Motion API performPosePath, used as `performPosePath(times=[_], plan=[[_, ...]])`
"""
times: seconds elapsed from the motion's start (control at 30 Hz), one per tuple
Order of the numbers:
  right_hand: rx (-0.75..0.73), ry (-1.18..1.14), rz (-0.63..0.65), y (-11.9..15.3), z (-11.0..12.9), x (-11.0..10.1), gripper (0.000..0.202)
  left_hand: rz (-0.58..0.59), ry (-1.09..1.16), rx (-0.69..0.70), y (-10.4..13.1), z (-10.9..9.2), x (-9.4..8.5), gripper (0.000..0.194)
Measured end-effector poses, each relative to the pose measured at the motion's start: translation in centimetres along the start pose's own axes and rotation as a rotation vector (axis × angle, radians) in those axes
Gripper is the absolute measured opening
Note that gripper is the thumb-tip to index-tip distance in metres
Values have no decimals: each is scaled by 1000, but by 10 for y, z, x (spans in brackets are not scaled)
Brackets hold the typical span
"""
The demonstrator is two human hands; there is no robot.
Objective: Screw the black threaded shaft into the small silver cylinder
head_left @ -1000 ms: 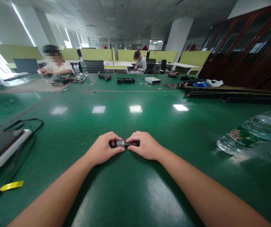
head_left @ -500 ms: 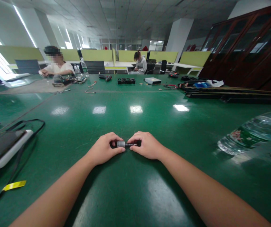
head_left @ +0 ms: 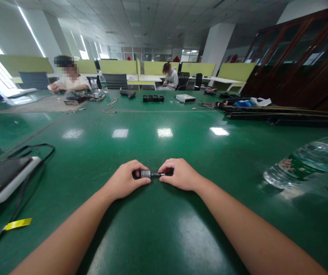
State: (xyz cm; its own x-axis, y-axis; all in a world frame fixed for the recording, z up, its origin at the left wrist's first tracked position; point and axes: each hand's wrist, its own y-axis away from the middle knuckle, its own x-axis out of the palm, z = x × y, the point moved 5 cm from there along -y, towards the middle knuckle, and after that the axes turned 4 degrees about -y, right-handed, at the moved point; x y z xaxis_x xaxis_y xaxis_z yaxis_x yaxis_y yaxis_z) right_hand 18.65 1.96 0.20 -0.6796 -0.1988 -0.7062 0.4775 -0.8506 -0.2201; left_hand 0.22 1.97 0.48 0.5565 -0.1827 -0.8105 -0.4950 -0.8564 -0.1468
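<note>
My left hand [head_left: 126,178] is closed around a small silver cylinder [head_left: 146,174], which looks like a little motor. From its right end a thin dark shaft [head_left: 155,175] points sideways toward my right hand [head_left: 180,175]. Thumb and fingers of that hand are pinched around the far end of the shaft, where a dark and silver tip shows between them. Exactly what sits within the right fingers is partly hidden. Both hands are held low at the middle of the green table [head_left: 141,233].
A phone [head_left: 5,175] on a white block with a black cord lies left. Clear plastic bottles [head_left: 304,162] lie right. Farther back are a power drill [head_left: 127,94], a black tray [head_left: 153,98], a white box [head_left: 185,98] and dark strips [head_left: 284,114]. Two people sit beyond.
My right hand has shifted slightly right, away from the left. More of the thin shaft shows between the hands, where a dark ribbed part was visible before. My left hand stays almost still.
</note>
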Motion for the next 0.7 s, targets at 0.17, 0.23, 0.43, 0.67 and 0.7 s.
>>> performPosePath(times=[0.17, 0.23, 0.43, 0.67, 0.7], plan=[[14, 18, 8, 0, -1, -3, 11, 2, -3, 4, 1, 0, -1, 26], [33, 39, 14, 0, -4, -8, 11, 2, -4, 3, 0, 0, -1, 26], [165, 97, -34, 1, -20, -25, 9, -2, -8, 9, -1, 2, -2, 25], [84, 60, 5, 1, -12, -16, 10, -6, -15, -1, 0, 2, -2, 26], [74, 61, 8, 1, -11, -15, 11, -7, -15, -3, 0, 2, -2, 26]])
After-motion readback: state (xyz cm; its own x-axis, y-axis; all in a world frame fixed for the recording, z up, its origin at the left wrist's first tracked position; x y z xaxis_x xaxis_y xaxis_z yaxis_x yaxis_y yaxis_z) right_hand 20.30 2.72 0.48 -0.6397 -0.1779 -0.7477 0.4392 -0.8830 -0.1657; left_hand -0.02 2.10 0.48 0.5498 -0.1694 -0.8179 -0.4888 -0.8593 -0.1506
